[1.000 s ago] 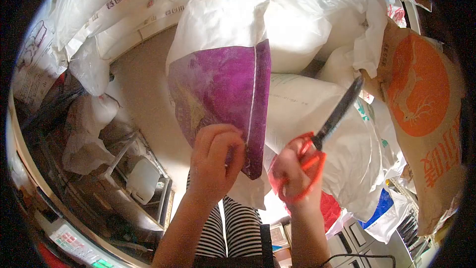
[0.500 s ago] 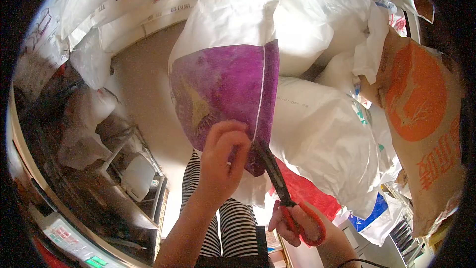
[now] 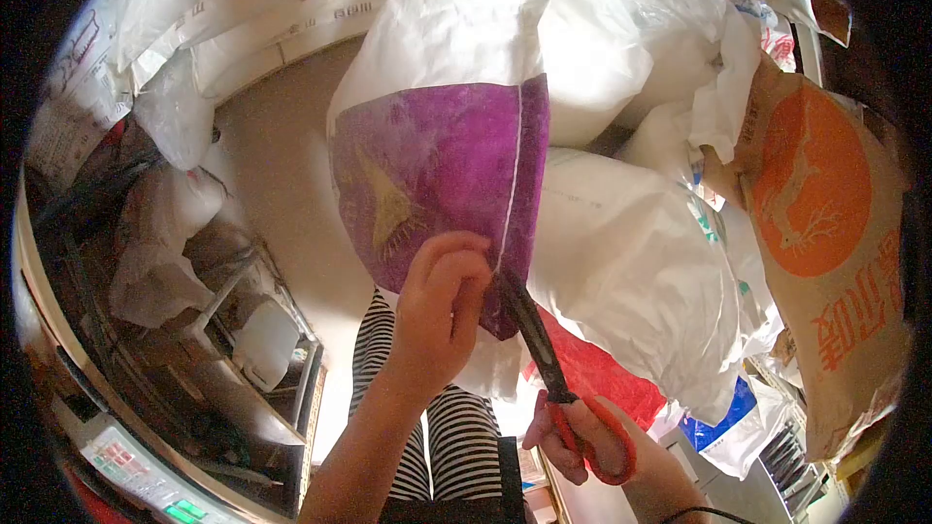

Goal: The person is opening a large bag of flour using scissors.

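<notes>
A large purple-and-white woven sack (image 3: pixel 447 155) stands in front of me, with a white stitched seam running down near its right edge. My left hand (image 3: pixel 442 306) is closed at the sack's near edge beside that seam; its fingertips are partly hidden. In my right hand (image 3: pixel 573 437) are scissors (image 3: pixel 546 354) with red handles, my fingers around the loops. Their dark blades point up and away, the tips touching the sack by the lower end of the seam. Blades look closed or nearly so.
White sacks (image 3: pixel 631 262) lie to the right, with a brown paper sack (image 3: pixel 820 233) bearing an orange circle beyond. More printed white sacks (image 3: pixel 291 0) line the back. At left are a shelf unit (image 3: pixel 252 369) and plastic bags (image 3: pixel 175 223). Striped trouser legs (image 3: pixel 466 437) are below.
Both hands and the scissors hold nearly the same place at the seam. The view has shifted very slightly.
</notes>
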A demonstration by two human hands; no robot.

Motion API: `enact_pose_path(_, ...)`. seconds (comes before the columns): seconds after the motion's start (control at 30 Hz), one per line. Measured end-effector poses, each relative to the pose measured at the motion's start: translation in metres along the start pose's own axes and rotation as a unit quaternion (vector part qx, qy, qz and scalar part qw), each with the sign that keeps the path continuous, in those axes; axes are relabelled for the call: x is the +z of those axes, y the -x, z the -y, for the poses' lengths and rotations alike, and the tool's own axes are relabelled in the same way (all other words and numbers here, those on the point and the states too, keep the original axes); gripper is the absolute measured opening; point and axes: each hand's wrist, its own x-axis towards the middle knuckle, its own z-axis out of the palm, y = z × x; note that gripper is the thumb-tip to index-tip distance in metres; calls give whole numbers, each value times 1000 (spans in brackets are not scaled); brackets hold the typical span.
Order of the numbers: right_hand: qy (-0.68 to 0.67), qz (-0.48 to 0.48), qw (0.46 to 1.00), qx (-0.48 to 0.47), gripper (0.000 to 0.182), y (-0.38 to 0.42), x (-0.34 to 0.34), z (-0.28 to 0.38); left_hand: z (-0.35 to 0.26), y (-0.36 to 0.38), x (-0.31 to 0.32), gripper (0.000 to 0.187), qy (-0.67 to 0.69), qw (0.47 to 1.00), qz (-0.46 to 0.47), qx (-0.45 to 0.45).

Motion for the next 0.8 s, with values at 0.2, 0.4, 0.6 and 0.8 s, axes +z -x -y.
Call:
enact_pose_path(0.2, 24, 18, 999, -27, 45, -16, -7, 2, -2, 3, 5, 10, 43, 997, -23, -59)
enact_pose_path(0.4, -21, -9, 1000, 13, 36, -19, -2, 11, 4, 2, 7, 9, 7, 999, -43, -25)
enact_pose_path(0.6, 40, -117, 991, 51, 29, -18, 2, 8, 12, 11, 10, 4, 39, 997, -38, -57)
enact_pose_path(0.8, -21, -58, 992, -108, 29, -19, -9, -4, 4, 11, 10, 13, 133, 977, -66, -153)
